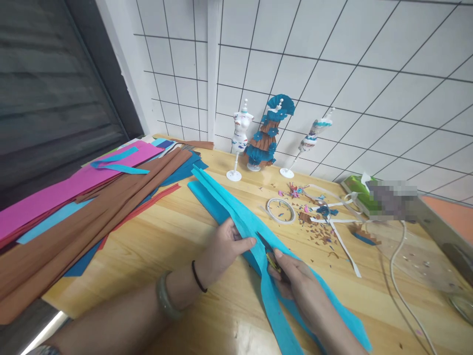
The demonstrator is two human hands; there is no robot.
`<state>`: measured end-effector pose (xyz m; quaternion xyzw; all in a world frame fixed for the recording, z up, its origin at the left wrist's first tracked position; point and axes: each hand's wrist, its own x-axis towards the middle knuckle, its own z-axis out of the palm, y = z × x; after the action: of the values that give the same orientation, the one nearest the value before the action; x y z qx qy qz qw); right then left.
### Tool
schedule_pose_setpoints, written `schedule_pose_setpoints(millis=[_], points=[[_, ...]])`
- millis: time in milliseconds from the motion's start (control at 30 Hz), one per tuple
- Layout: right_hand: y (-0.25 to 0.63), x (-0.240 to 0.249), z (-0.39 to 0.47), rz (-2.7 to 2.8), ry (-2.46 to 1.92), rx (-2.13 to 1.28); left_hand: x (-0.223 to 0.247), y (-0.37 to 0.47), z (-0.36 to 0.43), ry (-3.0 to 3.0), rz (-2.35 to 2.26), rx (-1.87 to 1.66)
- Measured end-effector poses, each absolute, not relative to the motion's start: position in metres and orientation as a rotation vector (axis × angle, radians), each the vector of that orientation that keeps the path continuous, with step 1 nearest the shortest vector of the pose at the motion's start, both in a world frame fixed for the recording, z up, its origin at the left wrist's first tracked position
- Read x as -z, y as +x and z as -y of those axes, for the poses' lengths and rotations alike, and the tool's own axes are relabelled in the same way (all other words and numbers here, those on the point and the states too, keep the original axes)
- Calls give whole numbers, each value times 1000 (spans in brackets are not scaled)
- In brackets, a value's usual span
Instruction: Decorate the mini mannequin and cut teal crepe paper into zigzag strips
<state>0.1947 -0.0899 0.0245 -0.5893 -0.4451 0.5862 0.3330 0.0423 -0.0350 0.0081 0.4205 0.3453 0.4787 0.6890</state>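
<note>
A long sheet of turquoise crepe paper (240, 209) stretches across the wooden table, from near the mannequins down to the front edge. My left hand (231, 241) pinches it near the middle, thumb on top. Wrapped round a pair of scissors (271, 255), my right hand (293, 273) sits just right of the left one. The dark blades lie in the paper, with a slit running behind them. A cut strip (275, 315) hangs off toward me, apart from the wider part. The scissors' handles are mostly hidden by my fingers.
Brown, pink and blue crepe sheets (121, 202) pile up at left. Small mannequins (242, 130) stand by the tiled wall, one wearing a blue-brown paper dress (268, 135). Right of the paper are a tape roll (281, 210), paper scraps (320, 229) and a white cable (395, 276).
</note>
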Motion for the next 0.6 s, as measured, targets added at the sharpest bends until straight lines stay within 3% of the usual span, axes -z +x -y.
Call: schedule_pose_setpoints(millis=[600], points=[[194,-28,85,1197,-1545,-1482,-4,49,47,997,-748,-1033]])
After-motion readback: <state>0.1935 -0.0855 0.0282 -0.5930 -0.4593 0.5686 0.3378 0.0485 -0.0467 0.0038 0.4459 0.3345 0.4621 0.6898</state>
